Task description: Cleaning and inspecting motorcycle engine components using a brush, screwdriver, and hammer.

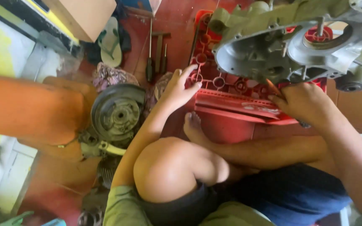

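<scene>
The right hand [304,102] pinches a small part against the grey cast-metal engine casing [281,46] just above — left hand [179,88], fingers spread, rests on the red plastic crate [231,102].

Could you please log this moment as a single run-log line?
left hand: resting on red plastic crate | right hand: against grey engine casing on crate | screwdrivers on floor

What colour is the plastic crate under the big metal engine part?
Red. The red plastic crate shows best in the head view, beneath the grey metal engine casing.
</scene>
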